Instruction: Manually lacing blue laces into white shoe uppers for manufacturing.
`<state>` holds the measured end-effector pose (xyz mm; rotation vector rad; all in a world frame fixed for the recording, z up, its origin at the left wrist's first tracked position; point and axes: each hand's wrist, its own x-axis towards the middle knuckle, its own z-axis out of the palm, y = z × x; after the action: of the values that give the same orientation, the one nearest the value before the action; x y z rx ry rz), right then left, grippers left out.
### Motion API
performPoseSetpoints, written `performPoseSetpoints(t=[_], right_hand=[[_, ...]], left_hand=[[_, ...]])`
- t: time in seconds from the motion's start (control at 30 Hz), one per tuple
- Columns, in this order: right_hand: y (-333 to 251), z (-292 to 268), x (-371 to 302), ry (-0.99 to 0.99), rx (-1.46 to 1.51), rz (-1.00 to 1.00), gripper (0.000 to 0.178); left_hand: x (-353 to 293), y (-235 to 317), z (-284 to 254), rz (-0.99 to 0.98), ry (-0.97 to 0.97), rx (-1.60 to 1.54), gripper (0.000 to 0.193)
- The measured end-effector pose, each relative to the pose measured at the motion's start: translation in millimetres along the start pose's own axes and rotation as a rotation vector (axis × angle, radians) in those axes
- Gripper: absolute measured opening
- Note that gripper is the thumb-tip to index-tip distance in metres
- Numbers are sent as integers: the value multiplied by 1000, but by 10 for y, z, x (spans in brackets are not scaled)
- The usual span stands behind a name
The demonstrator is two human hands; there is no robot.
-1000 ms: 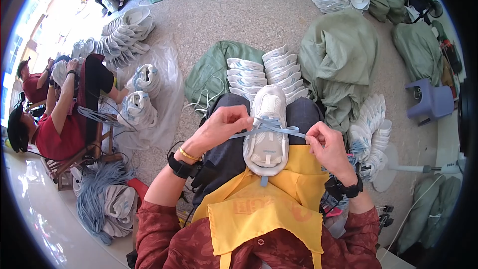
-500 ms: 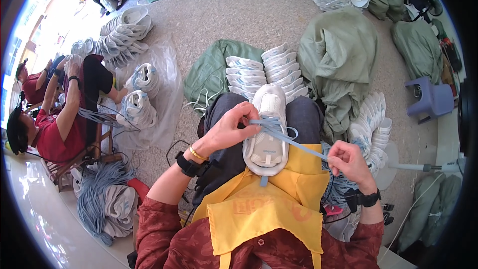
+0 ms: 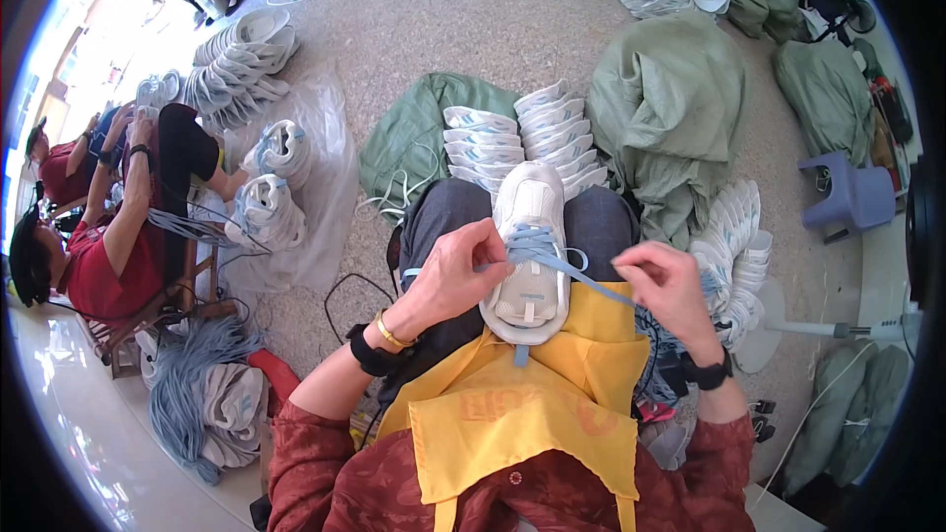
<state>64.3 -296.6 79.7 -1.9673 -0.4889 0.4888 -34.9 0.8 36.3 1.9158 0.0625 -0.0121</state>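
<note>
A white sneaker [image 3: 533, 197] lies on my lap, its toe pointing away from me and its heel opening toward me. Light blue shoelace [image 3: 537, 244] is threaded across its front, with a small loop standing out on the right side. My left hand [image 3: 455, 271] is closed at the left edge of the lacing, pinching the lace; a bit of blue shows past that hand's far side. Running taut to the right, the other lace end meets my right hand [image 3: 675, 298], whose fingers are bent together on it. A yellow apron [image 3: 522, 414] covers my lap below the shoe.
Stacked white shoe uppers [image 3: 483, 148] stand beyond my knees, beside green cloth sacks [image 3: 670, 89]. More uppers [image 3: 729, 236] and a purple stool [image 3: 847, 197] are at right. Bundled blue laces [image 3: 187, 384] hang at left, near a seated co-worker in a red shirt [image 3: 113, 266].
My left hand has shifted slightly left and down from the lacing. My right hand has moved up and a little left, and its lace now hangs from a different finger position.
</note>
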Motion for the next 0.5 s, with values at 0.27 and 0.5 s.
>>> performPoseSetpoints(t=[0.27,0.5], right_hand=[[-224,369,424,-250,-291,-122,9],[-161,336,472,-359,181,165,13]], left_hand=[[-92,168,-11,-33,-11,16,16],[-110,110,-19,-86,-75,-72,14]])
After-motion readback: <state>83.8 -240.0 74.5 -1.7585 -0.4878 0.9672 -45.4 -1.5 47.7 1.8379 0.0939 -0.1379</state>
